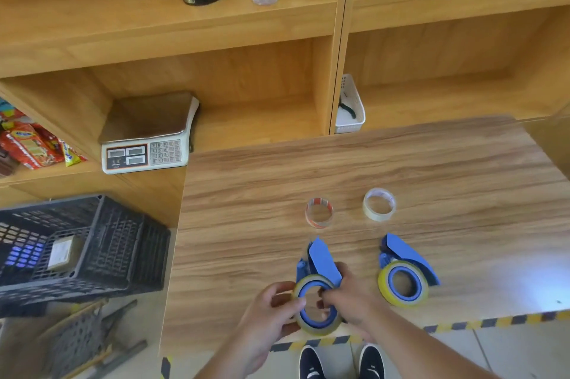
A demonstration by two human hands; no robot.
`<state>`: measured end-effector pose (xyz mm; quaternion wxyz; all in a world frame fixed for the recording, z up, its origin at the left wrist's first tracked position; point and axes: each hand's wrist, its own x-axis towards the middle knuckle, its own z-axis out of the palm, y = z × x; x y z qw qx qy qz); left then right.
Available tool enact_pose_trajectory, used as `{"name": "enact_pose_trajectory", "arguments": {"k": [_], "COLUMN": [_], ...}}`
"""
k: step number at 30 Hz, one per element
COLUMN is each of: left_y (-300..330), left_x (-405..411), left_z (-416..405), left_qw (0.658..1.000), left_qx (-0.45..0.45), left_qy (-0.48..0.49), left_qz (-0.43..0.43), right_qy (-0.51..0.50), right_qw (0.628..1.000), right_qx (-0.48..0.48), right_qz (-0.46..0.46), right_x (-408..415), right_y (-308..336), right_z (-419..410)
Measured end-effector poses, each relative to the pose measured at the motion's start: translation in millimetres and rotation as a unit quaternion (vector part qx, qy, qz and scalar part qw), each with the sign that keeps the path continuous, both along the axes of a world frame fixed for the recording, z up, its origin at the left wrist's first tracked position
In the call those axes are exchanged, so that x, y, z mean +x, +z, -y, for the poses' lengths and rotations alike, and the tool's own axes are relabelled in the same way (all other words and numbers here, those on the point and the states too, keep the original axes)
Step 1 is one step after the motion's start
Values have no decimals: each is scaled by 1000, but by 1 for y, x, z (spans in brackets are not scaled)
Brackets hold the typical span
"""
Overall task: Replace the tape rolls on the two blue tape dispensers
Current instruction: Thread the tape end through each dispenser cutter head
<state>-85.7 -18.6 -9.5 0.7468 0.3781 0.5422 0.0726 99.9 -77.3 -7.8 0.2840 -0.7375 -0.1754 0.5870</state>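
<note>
Two blue tape dispensers lie near the front of the wooden table (339, 168). The left dispenser (320, 258) carries a yellowish tape roll (317, 326) on its blue hub. My left hand (271, 314) grips that roll's left rim, and my right hand (351, 295) holds the dispenser with fingers inside the hub. The right dispenser (404, 252) lies untouched with its own yellow roll (385, 286). Behind them stand two loose rolls: a clear one with a red-striped core (319, 213) and a pale one (379, 204).
A black plastic crate (77, 243) sits left of the table, with a weighing scale (148, 138) on the shelf behind. A white basket (350, 107) stands in the shelf beyond the table. Yellow-black tape (493, 321) marks the table's front edge.
</note>
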Motion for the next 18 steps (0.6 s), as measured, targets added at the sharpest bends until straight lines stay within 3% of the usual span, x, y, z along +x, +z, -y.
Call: {"name": "enact_pose_trajectory", "arguments": {"k": [18], "left_y": [-111], "left_x": [-1], "left_z": [-24], "left_qw": [995], "left_qx": [-27], "left_qy": [27], "left_qz": [-95], "right_qy": [126], "right_qw": [977], "right_qx": [-52], "right_qz": [165], "right_x": [-9], "right_y": [-91], "right_z": [-29]}}
